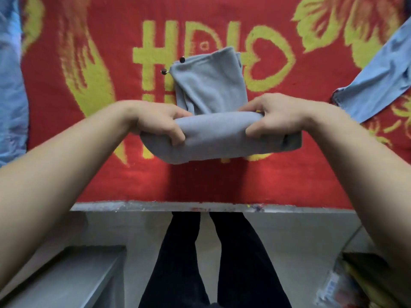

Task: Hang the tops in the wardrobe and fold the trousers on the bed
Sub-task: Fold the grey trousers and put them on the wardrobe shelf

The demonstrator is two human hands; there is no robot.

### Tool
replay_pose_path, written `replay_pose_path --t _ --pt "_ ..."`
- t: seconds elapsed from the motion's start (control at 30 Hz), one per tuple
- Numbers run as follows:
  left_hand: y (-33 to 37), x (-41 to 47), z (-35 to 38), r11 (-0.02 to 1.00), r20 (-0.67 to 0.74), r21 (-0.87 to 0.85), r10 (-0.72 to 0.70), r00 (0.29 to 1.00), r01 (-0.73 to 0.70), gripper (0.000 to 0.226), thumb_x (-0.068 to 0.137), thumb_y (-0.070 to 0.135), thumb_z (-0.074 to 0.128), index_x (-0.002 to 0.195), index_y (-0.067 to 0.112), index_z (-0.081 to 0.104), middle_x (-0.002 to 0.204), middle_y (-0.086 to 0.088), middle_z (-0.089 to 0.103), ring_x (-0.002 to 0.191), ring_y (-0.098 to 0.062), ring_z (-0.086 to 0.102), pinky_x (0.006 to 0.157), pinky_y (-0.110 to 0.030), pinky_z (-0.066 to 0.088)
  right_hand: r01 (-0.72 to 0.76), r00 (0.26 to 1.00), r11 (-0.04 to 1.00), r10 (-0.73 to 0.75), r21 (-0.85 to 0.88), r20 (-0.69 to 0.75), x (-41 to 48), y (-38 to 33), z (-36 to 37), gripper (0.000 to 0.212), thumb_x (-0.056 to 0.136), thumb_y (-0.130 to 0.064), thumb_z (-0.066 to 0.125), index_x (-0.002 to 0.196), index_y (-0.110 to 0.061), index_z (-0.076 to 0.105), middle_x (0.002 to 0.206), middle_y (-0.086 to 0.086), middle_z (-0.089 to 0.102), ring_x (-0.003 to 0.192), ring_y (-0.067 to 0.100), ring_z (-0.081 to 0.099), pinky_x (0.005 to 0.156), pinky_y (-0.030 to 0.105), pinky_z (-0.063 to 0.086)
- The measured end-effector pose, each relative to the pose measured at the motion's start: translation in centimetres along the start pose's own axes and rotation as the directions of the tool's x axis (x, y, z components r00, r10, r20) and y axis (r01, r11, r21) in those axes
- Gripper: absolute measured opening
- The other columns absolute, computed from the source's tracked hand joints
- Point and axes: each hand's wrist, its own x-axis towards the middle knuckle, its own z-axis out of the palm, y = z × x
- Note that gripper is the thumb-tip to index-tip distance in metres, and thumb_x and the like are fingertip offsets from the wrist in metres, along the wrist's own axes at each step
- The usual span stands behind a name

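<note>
Item 1. Grey-blue fine-knit garment (213, 85), laid flat near the middle of the bed cover. Its near end is doubled over into a thick fold raised slightly off the cover; the far portion is spread flat and narrows toward the far end. Two small dark round buttons (182, 60) are seen at its far left corner. Whether it is a pair of trousers cannot be told for certain.

Item 2. Left hand (160, 123), bare, clamped on the left end of the thick fold, thumb on the near face and fingers curled over the top.

Item 3. Right hand (273, 117), bare, clamped likewise on the right end of the fold. The two hands are held level and apart, with the fold stretched between them.

Item 4. Red woven bed cover with yellow lettering, heart and leaf pattern (222, 181), spread across the bed up to its near edge.

Item 5. Pale blue denim garment (382, 81), laid on the cover at the right, well apart from item 1.

Item 6. Pale blue cloth (11, 96), seen along the left edge, partly out of view.

Item 7. Grey bed frame edge (155, 206), paint-flecked, below the cover.

Item 8. Black trouser legs (178, 263) of the person, seen standing at the bed.

Item 9. Grey flat-topped box or bench (77, 278), at lower left.
</note>
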Motion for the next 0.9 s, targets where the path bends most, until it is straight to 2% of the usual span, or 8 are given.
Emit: replay_pose_path --t 0.13,0.23,0.3,0.43,0.57,0.7,0.8,0.9 --pt "-1.2 3.4 -5.3 0.991 -0.366 -0.128 -0.078 0.927 0.033 0.063 0.046 0.023 0.068 0.107 0.007 0.065 0.097 -0.009 0.070 0.094 -0.025 0.067 0.083 -0.046 0.054 -0.031 0.984 0.998 0.039 0.046 -0.173 6.4 0.7 -3.9 0.051 0.057 -0.051 0.056 0.104 -0.034 0.069 0.095 -0.004 0.072 0.093 0.018 0.066 0.074 0.031 0.051" --pt "-2.9 6.2 -6.6 0.982 -0.778 0.075 -0.053 0.626 0.176 0.062 0.070 0.031 0.068 0.129 0.014 0.056 0.126 -0.012 0.061 0.118 -0.029 0.056 0.096 -0.040 0.044 -0.060 0.844 0.996 0.016 -0.065 -0.535 10.8 2.1 -4.5 0.056 0.082 -0.034 0.055 0.137 -0.027 0.054 0.127 0.010 0.062 0.118 0.031 0.056 0.095 0.035 0.047" --pt "-3.9 7.4 -5.7 0.918 -0.875 0.255 0.086 0.476 0.304 0.058 0.087 0.027 0.058 0.141 0.013 0.043 0.147 -0.016 0.043 0.136 -0.034 0.039 0.109 -0.044 0.034 -0.127 0.789 0.961 -0.053 -0.247 -0.612 12.5 2.8 -3.6 0.054 0.094 -0.030 0.049 0.146 -0.017 0.043 0.142 0.020 0.048 0.130 0.038 0.046 0.106 0.046 0.040" --pt "-5.5 9.3 -1.7 0.798 -0.761 0.522 0.274 0.588 0.303 0.064 0.097 0.053 0.037 0.153 0.023 0.027 0.163 -0.014 0.009 0.151 -0.030 0.009 0.117 -0.055 0.015 -0.101 0.819 0.827 -0.247 -0.553 -0.518 13.2 3.3 0.8 0.068 0.098 -0.054 0.035 0.156 -0.019 0.027 0.162 0.024 0.014 0.150 0.042 0.014 0.120 0.055 0.015" --pt "-6.8 12.1 -1.2 0.760 -0.725 0.505 0.115 0.680 0.410 0.078 0.091 0.070 0.007 0.155 0.029 -0.008 0.164 -0.004 -0.016 0.150 -0.021 -0.015 0.118 -0.060 0.005 -0.089 0.871 0.805 -0.223 -0.586 -0.438 14.7 4.1 3.6 0.076 0.097 -0.066 0.026 0.159 -0.026 0.008 0.165 0.017 -0.004 0.152 0.037 -0.005 0.123 0.053 0.000" --pt "-7.1 14.2 -3.2 0.804 -0.686 0.443 0.019 0.728 0.396 0.079 0.089 0.072 0.005 0.153 0.032 -0.018 0.161 -0.001 -0.026 0.148 -0.020 -0.024 0.116 -0.063 0.000 -0.113 0.941 0.853 -0.073 -0.510 -0.331 17.8 3.6 1.6 0.079 0.094 -0.071 0.026 0.158 -0.033 0.001 0.166 0.009 -0.012 0.152 0.031 -0.013 0.122 0.049 -0.003" --pt "-6.3 13.5 -4.7 0.831 -0.648 0.425 0.003 0.762 0.359 0.072 0.094 0.068 0.011 0.155 0.033 -0.004 0.164 0.000 -0.013 0.150 -0.021 -0.015 0.112 -0.066 -0.002 -0.107 0.981 0.851 0.007 -0.515 -0.193 18.7 2.1 -2.3 0.083 0.087 -0.076 0.042 0.156 -0.039 0.015 0.166 0.009 0.007 0.151 0.035 0.005 0.119 0.052 0.012" --pt "-4.4 12.9 -7.6 0.816 -0.734 0.480 0.172 0.657 0.322 0.047 0.099 0.048 0.036 0.140 0.024 0.040 0.150 -0.011 0.034 0.141 -0.030 0.025 0.112 -0.068 0.008 -0.104 0.973 0.864 -0.014 -0.492 -0.230 19.1 0.6 -6.8 0.086 0.074 -0.058 0.075 0.148 -0.038 0.037 0.148 0.013 0.038 0.135 0.039 0.032 0.109 0.053 0.031"
